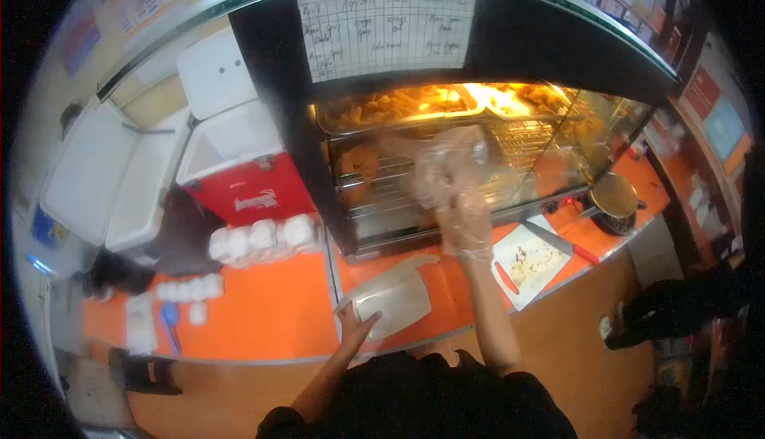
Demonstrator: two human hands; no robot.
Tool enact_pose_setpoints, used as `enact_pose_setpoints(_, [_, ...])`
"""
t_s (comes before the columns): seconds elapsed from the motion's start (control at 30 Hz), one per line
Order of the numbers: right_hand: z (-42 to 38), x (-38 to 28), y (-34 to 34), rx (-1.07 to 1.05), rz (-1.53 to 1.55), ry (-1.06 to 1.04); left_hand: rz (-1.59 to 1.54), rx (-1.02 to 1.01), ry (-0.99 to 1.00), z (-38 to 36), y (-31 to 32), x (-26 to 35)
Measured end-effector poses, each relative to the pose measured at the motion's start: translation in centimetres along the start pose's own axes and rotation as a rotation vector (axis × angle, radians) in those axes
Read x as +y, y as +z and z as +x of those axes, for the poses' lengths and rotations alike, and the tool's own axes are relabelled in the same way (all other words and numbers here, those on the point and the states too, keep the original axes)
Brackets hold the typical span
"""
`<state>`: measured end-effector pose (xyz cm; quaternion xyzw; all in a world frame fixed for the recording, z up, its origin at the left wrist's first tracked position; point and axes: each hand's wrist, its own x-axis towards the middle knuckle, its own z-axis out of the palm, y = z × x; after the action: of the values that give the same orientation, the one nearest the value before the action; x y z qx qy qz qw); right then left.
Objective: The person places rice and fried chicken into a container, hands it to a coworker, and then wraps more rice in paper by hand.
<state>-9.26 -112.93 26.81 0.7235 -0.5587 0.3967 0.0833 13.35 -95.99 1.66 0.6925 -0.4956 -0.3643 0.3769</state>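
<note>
My left hand (pixel 355 326) grips the near left edge of a white takeaway box (pixel 406 311) on the orange counter, thumb over its rim. My right hand (pixel 458 172) wears a loose clear plastic glove and reaches into the lit food warmer (pixel 390 240). It is smeared by motion, so its fingers and anything in them cannot be made out. To its left, pieces of fried chicken (pixel 358 170) lie on the wire rack. More fried pieces (pixel 390 111) fill trays on the upper shelf.
Right of the box are a white cutting board (pixel 530 268) with crumbs, a knife (pixel 558 240) and a pot (pixel 613 194). At left stand a red cooler (pixel 251 188), stacked white packs (pixel 263 240) and small white cups (pixel 191 288). Another person's dark sleeve (pixel 677 307) shows at right.
</note>
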Motion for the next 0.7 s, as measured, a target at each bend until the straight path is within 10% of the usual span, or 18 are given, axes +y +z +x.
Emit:
enact_pose_setpoints(0.3, [0.7,8.6,-5.5,-0.098,-0.461,-0.192,-0.201,0.263,-0.094,-0.1,2.6,-0.5])
enact_pose_setpoints(0.33, [1.0,8.1,-5.8,-0.037,-0.061,0.220,-0.278,0.287,-0.111,0.6,2.9,-1.3])
enact_pose_setpoints(0.37, [0.7,8.6,-6.1,-0.069,-0.036,0.192,-0.353,0.307,-0.132,0.7,3.4,-2.2])
enact_pose_setpoints(0.67, [-14.8,17.3,1.6,-0.195,-0.438,-0.776,-0.169,0.583,-0.040,1.9,5.0,-4.4])
enact_pose_setpoints(0.7, [-16.2,18.1,2.7,-0.414,-0.336,-0.593,-0.204,0.574,-0.041,1.6,5.3,-4.1])
